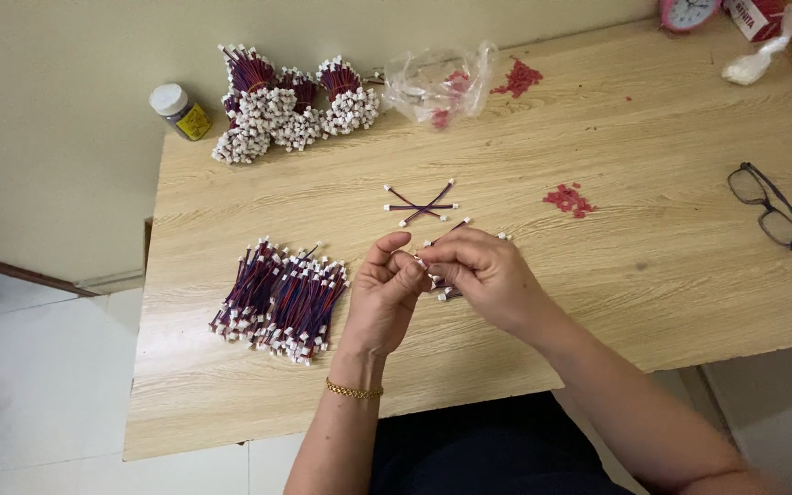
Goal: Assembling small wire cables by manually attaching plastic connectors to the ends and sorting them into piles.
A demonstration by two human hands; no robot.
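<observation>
My left hand point(385, 291) and my right hand point(483, 273) meet above the wooden table point(653, 275), fingertips pinched together on a short red-and-blue wire lead with white connectors point(446, 293). Part of that lead is hidden by my fingers. Just beyond my hands lie three crossed leads point(422, 203) on the table. A loose pile of the same leads point(279, 298) rests left of my left hand. A small heap of red bits point(569, 199) lies to the right of the crossed leads.
Bundled leads with white ends point(288, 108) stand at the back left beside a small white-capped bottle point(180, 111). A clear plastic bag point(437, 84) and more red bits point(517, 77) are behind. Black glasses point(770, 207) lie at right. A white bag point(763, 53) sits at the back corner.
</observation>
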